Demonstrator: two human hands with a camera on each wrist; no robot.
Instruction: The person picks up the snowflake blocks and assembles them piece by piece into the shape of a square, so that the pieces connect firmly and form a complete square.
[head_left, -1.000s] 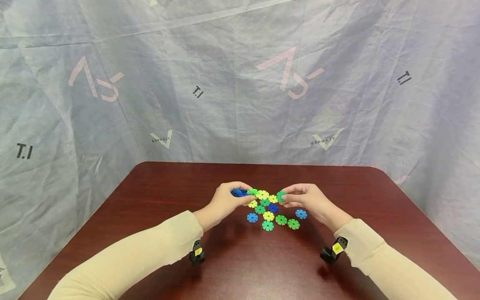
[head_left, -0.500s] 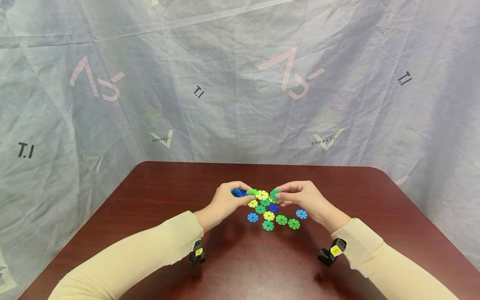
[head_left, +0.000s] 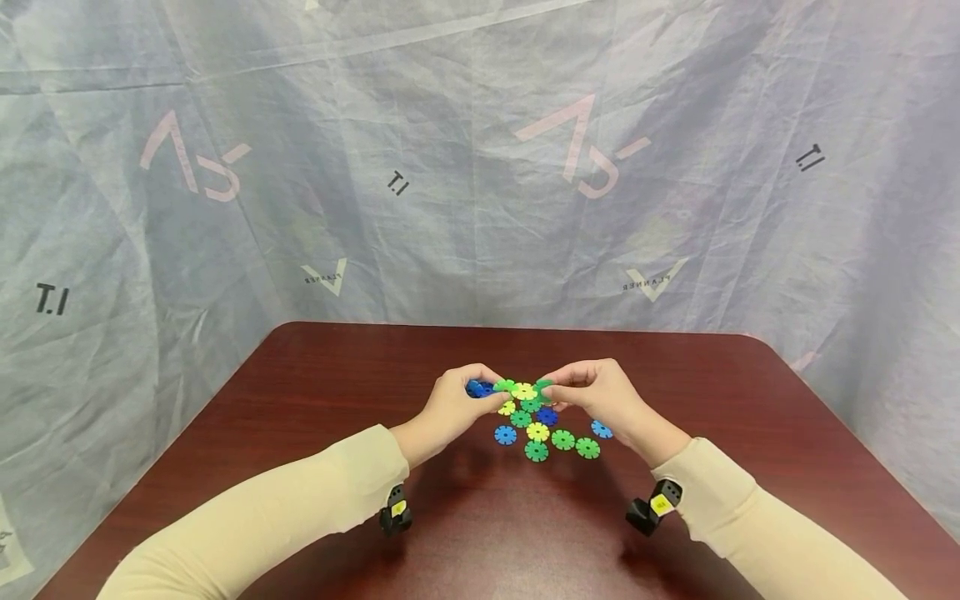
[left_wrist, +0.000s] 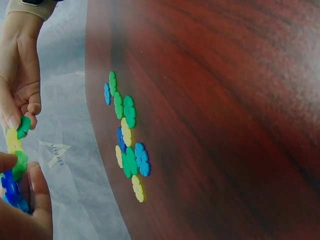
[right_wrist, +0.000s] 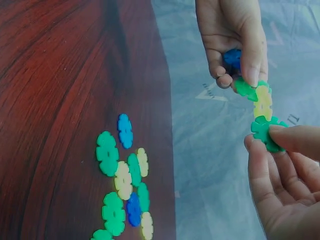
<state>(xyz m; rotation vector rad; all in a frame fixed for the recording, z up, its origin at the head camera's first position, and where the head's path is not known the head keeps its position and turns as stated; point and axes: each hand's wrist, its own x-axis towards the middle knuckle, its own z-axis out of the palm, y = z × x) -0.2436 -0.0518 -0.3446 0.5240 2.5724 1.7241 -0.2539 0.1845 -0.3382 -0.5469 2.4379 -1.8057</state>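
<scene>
My left hand [head_left: 453,412] grips a short chain of notched interlocking discs above the table. Its thumb presses the light green disc [right_wrist: 245,89], with blue discs [left_wrist: 11,187] tucked into the palm. From the light green piece a yellow disc [head_left: 524,391] sticks out toward the right. Between thumb and fingers my right hand [head_left: 611,408] pinches a darker green disc [right_wrist: 267,134], its edge right at the yellow disc's free edge. The two hands face each other, only the yellow piece showing between them.
Loose discs lie on the dark red wooden table [head_left: 480,533] below the hands: yellow [head_left: 537,432], green [head_left: 588,448], dark blue [head_left: 547,416] and light blue [head_left: 506,435]. A grey printed cloth [head_left: 465,208] hangs behind the table's far edge.
My right hand has moved left with the green disc, bringing it up against the yellow disc. The left hand stays almost in place with its chain.
</scene>
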